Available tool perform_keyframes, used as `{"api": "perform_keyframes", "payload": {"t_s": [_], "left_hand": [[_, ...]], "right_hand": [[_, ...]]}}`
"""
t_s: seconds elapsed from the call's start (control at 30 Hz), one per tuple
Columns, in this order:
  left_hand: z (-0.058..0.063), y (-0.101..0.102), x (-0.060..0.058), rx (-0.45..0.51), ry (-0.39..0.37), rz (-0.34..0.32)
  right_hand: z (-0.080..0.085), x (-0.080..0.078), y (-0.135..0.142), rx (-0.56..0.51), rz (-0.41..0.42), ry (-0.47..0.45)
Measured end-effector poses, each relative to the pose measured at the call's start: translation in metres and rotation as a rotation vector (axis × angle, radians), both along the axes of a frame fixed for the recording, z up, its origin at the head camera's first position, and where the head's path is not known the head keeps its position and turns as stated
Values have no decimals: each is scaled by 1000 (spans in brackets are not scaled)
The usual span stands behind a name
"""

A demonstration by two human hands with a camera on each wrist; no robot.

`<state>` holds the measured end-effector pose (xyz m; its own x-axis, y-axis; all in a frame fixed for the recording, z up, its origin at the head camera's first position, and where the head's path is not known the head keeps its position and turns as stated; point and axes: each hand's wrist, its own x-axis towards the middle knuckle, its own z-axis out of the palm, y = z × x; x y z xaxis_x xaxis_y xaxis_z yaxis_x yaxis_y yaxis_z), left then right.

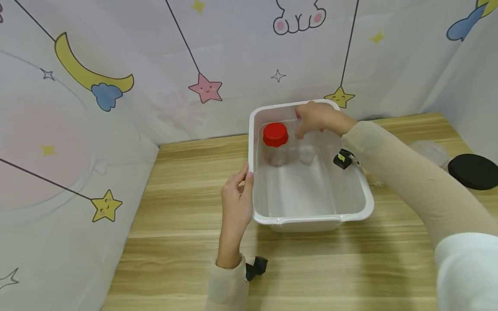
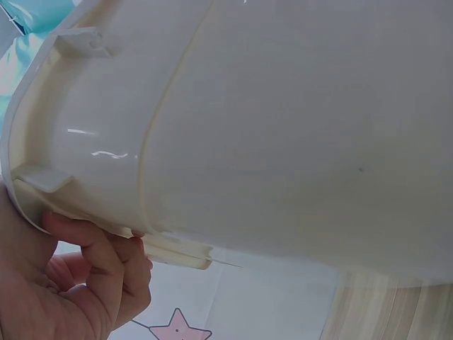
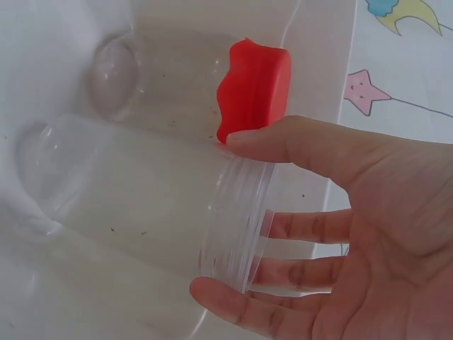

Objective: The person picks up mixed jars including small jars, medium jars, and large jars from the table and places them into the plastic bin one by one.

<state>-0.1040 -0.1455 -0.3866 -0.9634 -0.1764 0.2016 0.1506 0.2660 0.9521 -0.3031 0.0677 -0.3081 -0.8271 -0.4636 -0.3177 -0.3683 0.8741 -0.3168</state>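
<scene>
Left cuff: beige sleeve (image 1: 228, 287), closest to the camera, with a small black device (image 1: 256, 267) at its inner side.
Left hand: (image 1: 237, 199) gripping the tub rim on its left side, thumb and curled fingers pinching the edge; the left wrist view has the outer wall filling most of the frame.
Tub: white plastic, rectangular, rounded corners (image 1: 311, 219), over the far part of the wood-grain table (image 1: 186, 194); whether its base sits flat, can't tell.
Right arm: beige sleeve (image 1: 420, 185) reaching across the tub's right rim, black device (image 1: 342, 159) at the wrist.
Right of tub: round black lid (image 1: 472, 171) near the table's right edge; clear plastic item (image 1: 429, 151) just beyond, partly behind the sleeve, type unclear.
Red-lidded jar: (image 1: 275, 137) clear body, scalloped lid, upright in the tub's far left part.
Clear jar: (image 3: 141, 195) uncapped, threaded neck showing, in the tub just right of the red-lidded one.
Right hand: (image 1: 315, 117) spread wide round the clear jar's neck, holding it, thumb one side, fingers the other; thumb tip right by the red lid. Pressure can't be read.
Backdrop: white curtain (image 1: 233, 43), moon and star prints.
</scene>
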Motion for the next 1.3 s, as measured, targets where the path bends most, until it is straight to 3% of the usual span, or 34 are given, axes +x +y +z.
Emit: {"api": "perform_keyframes", "payload": {"t_s": [0.73,1.07,1.3], "left_hand": [[1,1,1,-3,-1,-3],[2,1,1,7,27,-4],[1,1,1,-6,4,1]], "right_hand": [[-21,-4,-1,-69,26,76],[-22,-3,-1,-53,18,65],[-24,-3,-1,-60,7,53]]}}
